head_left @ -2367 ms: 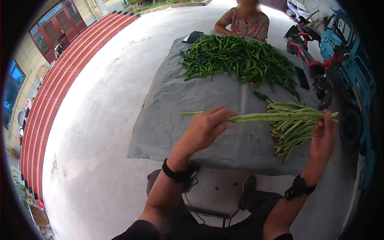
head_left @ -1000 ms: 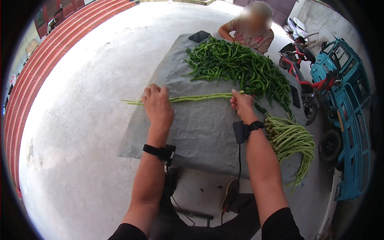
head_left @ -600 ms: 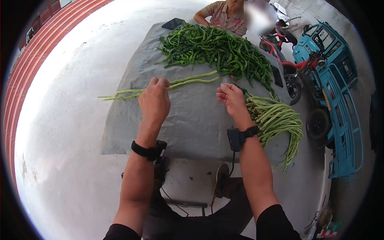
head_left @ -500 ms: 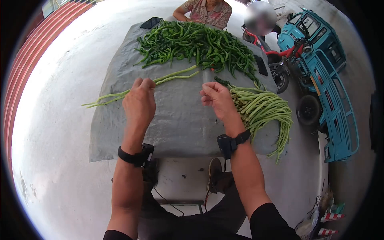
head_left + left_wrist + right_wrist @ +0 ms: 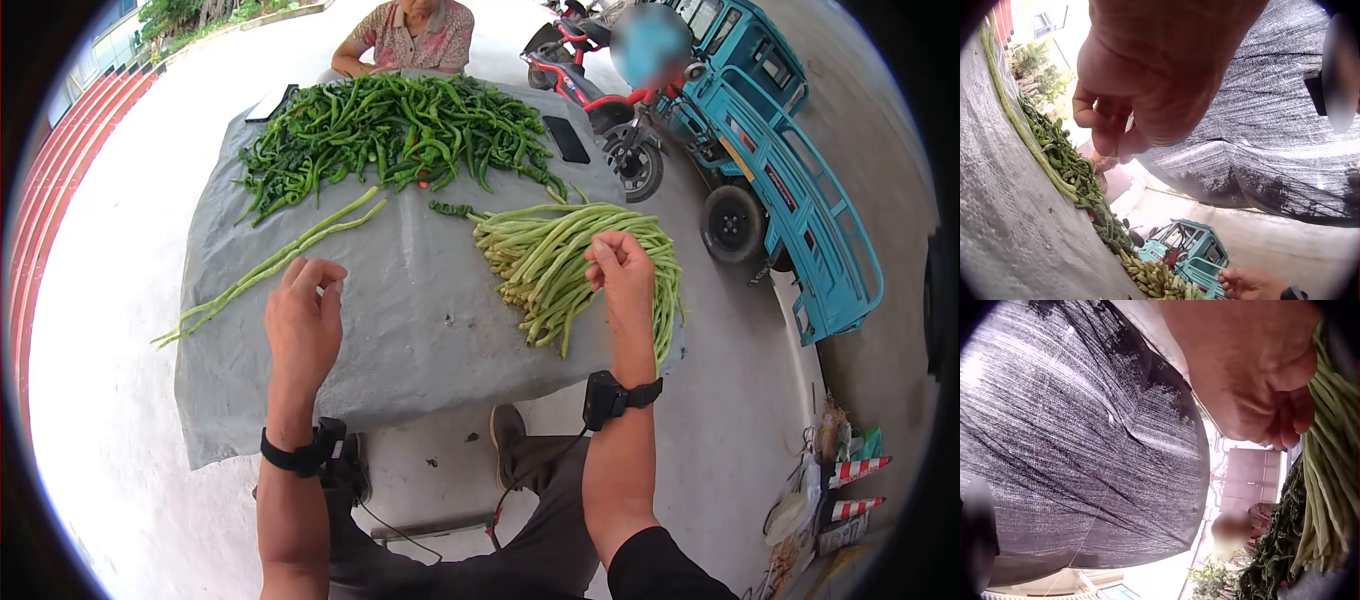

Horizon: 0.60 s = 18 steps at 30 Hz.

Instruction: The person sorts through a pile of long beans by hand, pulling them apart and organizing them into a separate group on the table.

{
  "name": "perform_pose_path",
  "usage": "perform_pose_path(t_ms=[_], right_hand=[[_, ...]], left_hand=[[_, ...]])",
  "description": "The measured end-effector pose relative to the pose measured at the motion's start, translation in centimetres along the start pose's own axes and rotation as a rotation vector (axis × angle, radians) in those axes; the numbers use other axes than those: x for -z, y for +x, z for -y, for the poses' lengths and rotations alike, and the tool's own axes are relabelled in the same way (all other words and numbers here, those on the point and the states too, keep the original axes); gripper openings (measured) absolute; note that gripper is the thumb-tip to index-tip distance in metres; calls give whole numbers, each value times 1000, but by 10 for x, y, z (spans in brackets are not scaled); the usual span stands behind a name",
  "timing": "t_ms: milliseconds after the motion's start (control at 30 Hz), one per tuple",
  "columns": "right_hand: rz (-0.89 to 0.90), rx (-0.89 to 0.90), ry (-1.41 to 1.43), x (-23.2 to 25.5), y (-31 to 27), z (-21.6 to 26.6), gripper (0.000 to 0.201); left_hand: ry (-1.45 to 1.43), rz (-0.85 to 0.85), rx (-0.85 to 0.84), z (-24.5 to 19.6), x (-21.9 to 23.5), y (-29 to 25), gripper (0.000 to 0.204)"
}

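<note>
Two long beans [image 5: 270, 265] lie side by side on the left of the grey sheet [image 5: 400, 320]. My left hand [image 5: 305, 325] hovers just to their right, fingers loosely bent and holding nothing. On the right side of the sheet lies a thick bunch of long beans [image 5: 555, 255]. Over that bunch is my right hand [image 5: 625, 275], its fingers loosely curled with no bean between them. In the right wrist view the bunch hangs close beside the right hand [image 5: 1254, 381]. The left wrist view shows the left hand [image 5: 1147, 81] above the sheet.
A big heap of green peppers [image 5: 400, 130] covers the far part of the sheet. A dark phone [image 5: 567, 139] lies right of it. Across the table sits a person [image 5: 415, 40]. A red scooter [image 5: 590, 95] and a blue cargo tricycle [image 5: 790, 190] stand to the right.
The two long beans, stretched between both hands a second ago, now lie on the sheet. Both hands have let go; the right has moved over the bunch, the left back towards the body.
</note>
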State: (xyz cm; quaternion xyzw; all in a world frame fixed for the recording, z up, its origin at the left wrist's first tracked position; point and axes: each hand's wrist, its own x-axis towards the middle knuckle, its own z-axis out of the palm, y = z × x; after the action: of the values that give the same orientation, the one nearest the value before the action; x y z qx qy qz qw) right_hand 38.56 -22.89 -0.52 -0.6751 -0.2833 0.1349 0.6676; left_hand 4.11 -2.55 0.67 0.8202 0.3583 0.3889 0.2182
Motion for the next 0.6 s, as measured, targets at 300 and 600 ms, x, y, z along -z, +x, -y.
perform_pose_path(t_ms=[300, 600], right_hand=[[-249, 80, -422, 58, 8, -29, 10], [-38, 145, -786, 36, 1, -40, 26]], left_hand=[[-95, 87, -104, -27, -26, 0, 10], [-115, 215, -211, -28, -32, -4, 10]])
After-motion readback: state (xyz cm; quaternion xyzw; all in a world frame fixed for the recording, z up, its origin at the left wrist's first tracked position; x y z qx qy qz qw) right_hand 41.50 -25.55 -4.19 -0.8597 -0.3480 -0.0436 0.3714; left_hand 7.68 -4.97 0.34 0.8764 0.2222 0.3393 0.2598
